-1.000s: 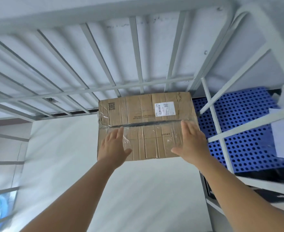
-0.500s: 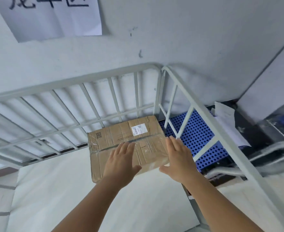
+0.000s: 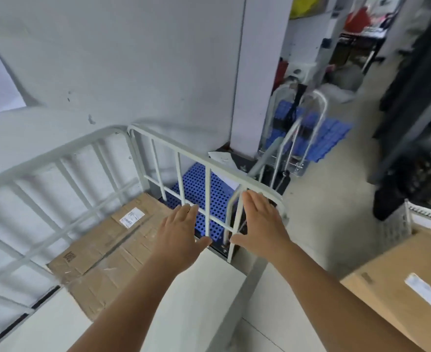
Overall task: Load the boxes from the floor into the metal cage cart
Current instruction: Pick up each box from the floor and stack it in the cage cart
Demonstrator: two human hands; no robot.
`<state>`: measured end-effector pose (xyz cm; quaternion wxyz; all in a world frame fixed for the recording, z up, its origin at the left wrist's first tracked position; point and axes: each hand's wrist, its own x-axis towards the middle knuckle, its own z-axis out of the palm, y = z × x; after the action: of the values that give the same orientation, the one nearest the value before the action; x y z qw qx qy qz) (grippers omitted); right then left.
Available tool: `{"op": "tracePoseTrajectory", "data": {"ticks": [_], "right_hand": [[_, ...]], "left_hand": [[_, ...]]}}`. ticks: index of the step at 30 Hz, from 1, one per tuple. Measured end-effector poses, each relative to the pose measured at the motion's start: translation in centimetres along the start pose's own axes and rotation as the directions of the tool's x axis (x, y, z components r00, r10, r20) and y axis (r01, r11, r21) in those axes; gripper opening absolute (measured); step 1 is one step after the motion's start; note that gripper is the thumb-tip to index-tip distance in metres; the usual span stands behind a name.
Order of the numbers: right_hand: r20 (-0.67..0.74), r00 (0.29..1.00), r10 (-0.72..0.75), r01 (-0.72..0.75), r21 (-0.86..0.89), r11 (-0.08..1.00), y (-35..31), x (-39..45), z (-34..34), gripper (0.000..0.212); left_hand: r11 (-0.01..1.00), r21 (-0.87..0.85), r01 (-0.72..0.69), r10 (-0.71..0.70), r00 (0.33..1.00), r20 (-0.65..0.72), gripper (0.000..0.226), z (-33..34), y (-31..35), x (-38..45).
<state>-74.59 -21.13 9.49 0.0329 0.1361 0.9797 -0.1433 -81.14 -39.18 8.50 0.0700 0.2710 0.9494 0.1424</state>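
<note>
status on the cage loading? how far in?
Done: one taped cardboard box lies inside the metal cage cart, against its back rails. In hand: nothing; left hand and right hand are open and empty. Left: at least one box sits outside the cart, lower right.

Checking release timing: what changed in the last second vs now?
Both hands came off the cardboard box: left hand and right hand now hover open above the cage cart's side rail, touching nothing. The view swung right. The box stays flat in the cart's far corner.
</note>
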Motion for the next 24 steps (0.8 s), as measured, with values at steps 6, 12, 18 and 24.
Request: {"op": "tracePoseTrajectory", "data": {"ticks": [6, 12, 18, 24], "right_hand": [[-0.072, 0.972, 0.223, -0.219, 0.053, 0.974, 4.8, -9.7, -2.2, 0.100], [-0.104, 0.886, 0.452, -0.444, 0.095, 0.891, 10.7, -18.5, -2.0, 0.101], [-0.116, 0.762, 0.637, -0.619, 0.158, 0.769, 15.9, -27.0, -1.4, 0.102], [-0.059, 0.639, 0.767, -0.743, 0.210, 0.636, 21.0, -35.4, -0.3, 0.103]], "left_hand": [[0.972, 0.021, -0.236, 0.235, 0.971, 0.044, 0.079, 0.3, 7.6, -2.4], [0.893, 0.009, -0.449, 0.445, 0.887, 0.127, 0.081, 3.0, 16.2, -4.7], [0.787, 0.018, -0.616, 0.600, 0.772, 0.211, 0.079, 7.1, 23.9, -7.6], [0.723, 0.007, -0.691, 0.654, 0.687, 0.316, 0.077, 11.5, 30.4, -11.3]]}}
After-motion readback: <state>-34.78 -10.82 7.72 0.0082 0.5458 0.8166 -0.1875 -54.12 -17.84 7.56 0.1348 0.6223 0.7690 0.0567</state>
